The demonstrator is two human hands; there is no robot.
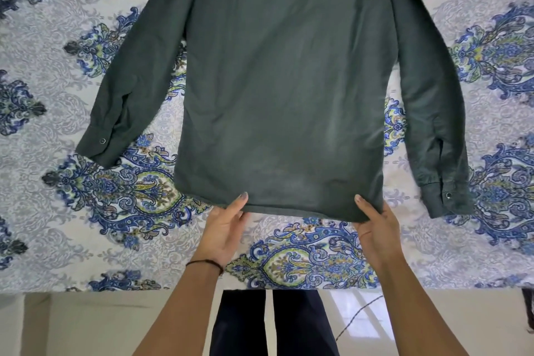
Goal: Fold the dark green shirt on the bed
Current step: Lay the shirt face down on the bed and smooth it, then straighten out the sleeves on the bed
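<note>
While the dark green shirt [283,81] lay spread flat, back up, in the middle of the bed [52,205], its long sleeves [124,89] angled out left and right. Left hand [224,231] pinched the near hem left of centre, thumb on top. Right hand [375,228] pinched the near right corner likewise. Bed had a blue paisley sheet. Black thread band [206,263] sat on the left wrist.

Dark green shirt [283,81]; bedsheet [57,95] grey-white, blue-green paisley.
</note>
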